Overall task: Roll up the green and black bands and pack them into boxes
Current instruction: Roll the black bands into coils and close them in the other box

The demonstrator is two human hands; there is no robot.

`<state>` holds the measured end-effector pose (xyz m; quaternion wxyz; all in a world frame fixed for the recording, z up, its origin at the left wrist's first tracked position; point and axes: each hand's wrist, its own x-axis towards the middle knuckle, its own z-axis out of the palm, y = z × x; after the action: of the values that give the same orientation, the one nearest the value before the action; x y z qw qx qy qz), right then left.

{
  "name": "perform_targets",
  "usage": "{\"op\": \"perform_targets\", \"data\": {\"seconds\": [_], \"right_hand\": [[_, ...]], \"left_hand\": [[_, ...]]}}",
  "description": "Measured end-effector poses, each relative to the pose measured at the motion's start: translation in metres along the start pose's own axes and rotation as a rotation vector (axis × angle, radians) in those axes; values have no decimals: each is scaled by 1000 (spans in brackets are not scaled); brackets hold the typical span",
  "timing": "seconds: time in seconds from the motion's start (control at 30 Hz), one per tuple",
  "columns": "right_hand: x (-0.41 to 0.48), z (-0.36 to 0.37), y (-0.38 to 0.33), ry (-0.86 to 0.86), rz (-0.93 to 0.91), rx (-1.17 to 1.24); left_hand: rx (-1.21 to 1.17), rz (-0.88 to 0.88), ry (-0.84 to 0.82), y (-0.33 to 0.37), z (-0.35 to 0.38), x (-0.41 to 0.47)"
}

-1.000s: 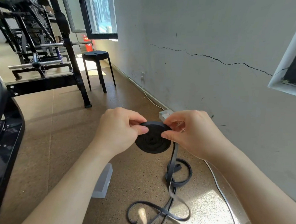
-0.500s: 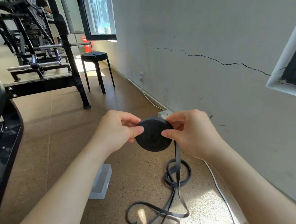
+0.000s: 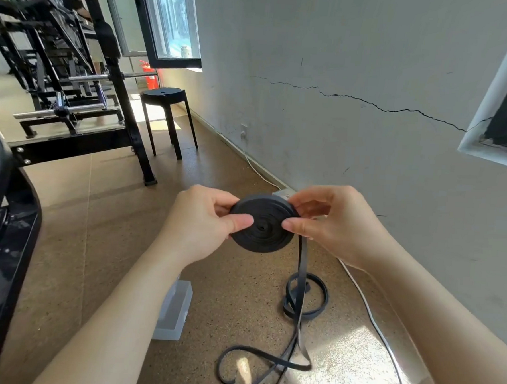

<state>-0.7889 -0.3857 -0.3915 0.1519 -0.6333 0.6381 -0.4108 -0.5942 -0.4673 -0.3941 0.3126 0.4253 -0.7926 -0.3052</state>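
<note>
The left hand pinches the rolled black band at its 9 o'clock side. The right hand pinches it at 3 o'clock. The loose end hangs down at 5 o'clock and curls on the floor. A clear box lies on the floor at 7 o'clock.

Wall hems right; stool, rack stand well ahead.
</note>
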Motion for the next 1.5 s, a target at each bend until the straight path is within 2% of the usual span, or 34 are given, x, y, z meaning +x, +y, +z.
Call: {"op": "perform_targets", "data": {"seconds": [0.13, 0.23, 0.3, 0.4, 0.47, 0.57, 0.83, 1.03, 1.2, 1.33, 1.4, 1.5], "right_hand": [[0, 2, 0, 73, 1, -33], [0, 2, -1, 69, 7, -86], [-1, 2, -1, 18, -6, -170], [-2, 6, -3, -49, -83, -337], [-1, 10, -4, -66, -147, -402], [-2, 12, -3, -88, -174, -359], [-1, 5, 5, 35, -36, 25], [-1, 6, 5, 41, -23, 28], [-1, 7, 8, 44, -23, 96], [-2, 6, 7, 53, -15, 72], [-4, 5, 3, 26, -30, -13], [-4, 6, -5, -29, -161, -258]], "left_hand": [[-164, -85, 21, 0, 5, 2], [-186, -128, -79, 0, 7, 1], [-38, -82, -126, -2, 9, 0], [378, 146, -67, 5, 15, -5], [401, 247, -52, 12, 19, -9], [411, 269, -53, 13, 19, -8], [-63, -13, 112, -3, 7, 2], [-210, -108, 136, -6, 9, 4], [-435, -226, 129, 0, 12, 3], [-508, -285, 8, 0, 13, 1], [-387, -218, -59, 0, 13, 1], [55, 54, -64, 8, 11, -4]]}}
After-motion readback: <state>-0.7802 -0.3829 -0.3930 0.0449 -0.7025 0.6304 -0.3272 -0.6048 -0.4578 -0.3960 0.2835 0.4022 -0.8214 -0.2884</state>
